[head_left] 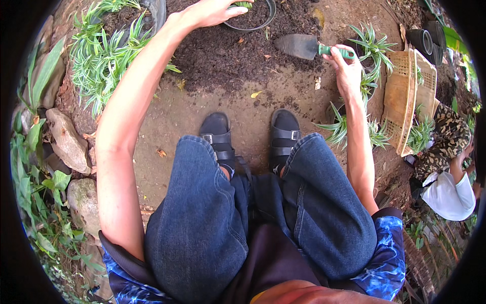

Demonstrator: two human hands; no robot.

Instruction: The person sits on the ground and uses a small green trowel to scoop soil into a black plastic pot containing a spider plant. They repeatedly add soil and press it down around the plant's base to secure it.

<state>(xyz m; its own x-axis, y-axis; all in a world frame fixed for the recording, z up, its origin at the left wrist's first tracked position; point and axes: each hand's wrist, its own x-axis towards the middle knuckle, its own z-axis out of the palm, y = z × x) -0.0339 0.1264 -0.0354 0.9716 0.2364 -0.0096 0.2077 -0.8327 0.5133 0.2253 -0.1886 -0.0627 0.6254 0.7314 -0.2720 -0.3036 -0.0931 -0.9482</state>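
My right hand [343, 66] grips the green handle of a hand trowel [298, 46], whose dark blade points left over loose dark soil [228, 57]. At the top edge, my left hand [216, 12] reaches to a round black plant pot [253, 29] with soil inside. Green leaves show by its thumb; the picture's edge cuts off part of the hand, so its hold on them cannot be told. Striped spider plants [110, 57] spread at the left, beside a large dark container [157, 15].
Potted spider plants [370, 45] stand right of my right hand. Beyond them are a plastic crate [400, 102] and empty black pots [421, 41]. Another person [448, 193] is at the far right. Rocks [68, 140] edge the left side. My sandalled feet rest on bare ground.
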